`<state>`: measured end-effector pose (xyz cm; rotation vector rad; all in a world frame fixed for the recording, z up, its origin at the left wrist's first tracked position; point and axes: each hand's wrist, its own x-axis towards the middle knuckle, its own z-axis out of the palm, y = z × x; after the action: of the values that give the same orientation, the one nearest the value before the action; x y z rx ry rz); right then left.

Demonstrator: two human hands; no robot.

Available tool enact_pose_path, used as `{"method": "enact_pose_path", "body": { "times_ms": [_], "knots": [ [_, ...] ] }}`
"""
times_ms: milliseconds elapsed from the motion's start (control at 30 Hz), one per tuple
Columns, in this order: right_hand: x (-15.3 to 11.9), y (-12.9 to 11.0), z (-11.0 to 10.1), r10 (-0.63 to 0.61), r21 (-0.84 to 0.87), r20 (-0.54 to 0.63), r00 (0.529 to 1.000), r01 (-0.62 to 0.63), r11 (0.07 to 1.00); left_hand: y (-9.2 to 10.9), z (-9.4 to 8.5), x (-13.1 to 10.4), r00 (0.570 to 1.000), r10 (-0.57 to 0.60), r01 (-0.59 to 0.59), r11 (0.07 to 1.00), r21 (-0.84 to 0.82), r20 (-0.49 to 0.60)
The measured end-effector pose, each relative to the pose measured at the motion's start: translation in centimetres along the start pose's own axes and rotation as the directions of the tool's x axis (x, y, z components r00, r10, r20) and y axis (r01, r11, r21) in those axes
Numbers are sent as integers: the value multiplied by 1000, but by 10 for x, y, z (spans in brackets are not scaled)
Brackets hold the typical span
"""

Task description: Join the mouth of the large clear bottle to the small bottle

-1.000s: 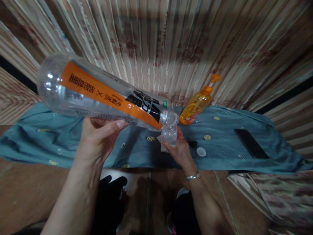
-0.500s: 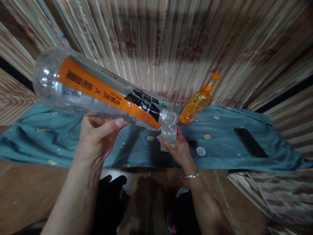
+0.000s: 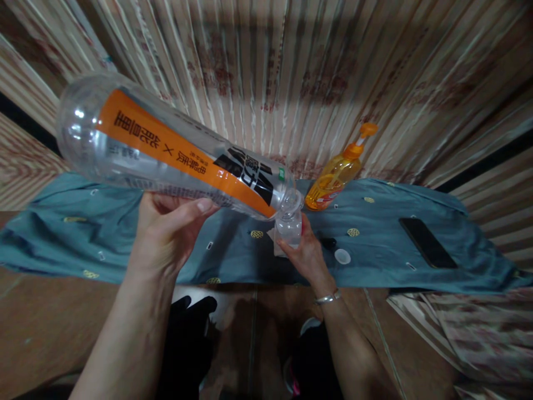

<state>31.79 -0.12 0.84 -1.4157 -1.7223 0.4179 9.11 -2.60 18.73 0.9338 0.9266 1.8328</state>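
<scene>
My left hand (image 3: 175, 225) is closed round a large clear plastic bottle (image 3: 166, 150) with an orange label. The bottle is tilted, its base raised at the left and its open neck pointing down to the right. Just under that neck, my right hand (image 3: 306, 250) grips a small clear container (image 3: 288, 229). Neck and container overlap in view, so I cannot tell whether they touch. Whether liquid is flowing between them does not show clearly. A pale piece of paper or card (image 3: 275, 244) lies behind and below the small container.
On the teal patterned cloth (image 3: 233, 261) stands an orange pump bottle (image 3: 333, 175), right of my hands. A white round cap (image 3: 342, 256) and a small black object (image 3: 328, 243) lie beside my right hand. Farther right is a black phone (image 3: 427, 243). A striped curtain (image 3: 250, 72) hangs behind.
Both hands stay almost still. The large bottle keeps its tilt over the small container, with only a very slight shift.
</scene>
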Motion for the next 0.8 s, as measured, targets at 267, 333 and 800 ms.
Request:
{"method": "enact_pose_path", "body": {
  "times_ms": [267, 333, 800],
  "knots": [
    [1, -4, -2, 36, 18, 18, 999, -36, 999, -1, -3, 0, 1000, 17, -17, 1000, -19, 20],
    [0, -4, -2, 22, 11, 10, 1000, -22, 1000, -1, -2, 0, 1000, 14, -14, 1000, -18, 23],
    [-1, 2, 3, -1, -2, -7, 1000, 1, 1000, -1, 0, 0, 999, 17, -16, 999, -47, 29]
  ]
}}
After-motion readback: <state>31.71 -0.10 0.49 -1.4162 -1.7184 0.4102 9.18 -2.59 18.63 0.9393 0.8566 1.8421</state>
